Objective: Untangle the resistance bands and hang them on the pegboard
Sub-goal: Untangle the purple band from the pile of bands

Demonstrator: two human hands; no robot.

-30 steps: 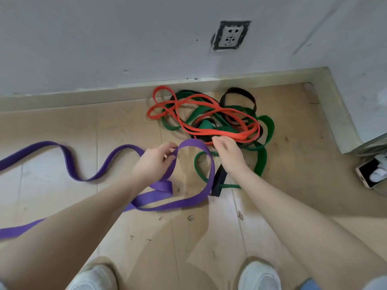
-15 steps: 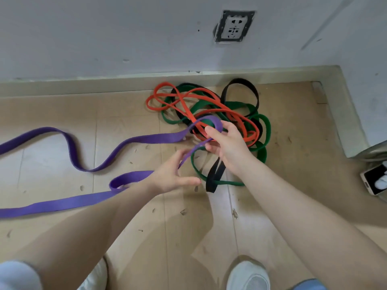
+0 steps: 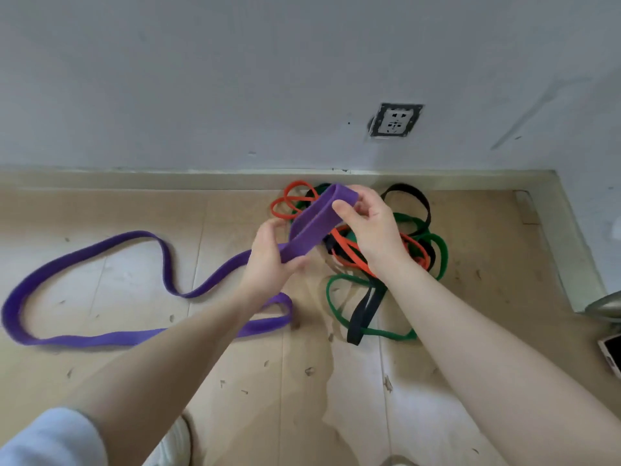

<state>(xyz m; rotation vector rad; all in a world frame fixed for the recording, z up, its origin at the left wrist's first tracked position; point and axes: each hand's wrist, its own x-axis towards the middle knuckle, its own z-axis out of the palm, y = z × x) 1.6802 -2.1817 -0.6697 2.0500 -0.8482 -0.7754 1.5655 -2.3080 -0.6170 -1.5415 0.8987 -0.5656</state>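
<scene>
Indoor room corner, wall socket (image 3: pixel 396 120), skirting board (image 3: pixel 168 179), tiled floor (image 3: pixel 117 280)

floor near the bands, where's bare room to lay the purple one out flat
Bare floor lies between the baseboard and the purple band, and again near the feet, below the band's lower run. It is crowded right of centre, where the orange, green and black bands pile up. A phone sits at the right edge.

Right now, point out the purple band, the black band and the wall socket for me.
purple band (image 3: pixel 314 227): head view, on the lifted fold held between both hands.
black band (image 3: pixel 364 312): head view, on the lower loop lying on the floor.
wall socket (image 3: pixel 396 120): head view, on its white faceplate.
</scene>
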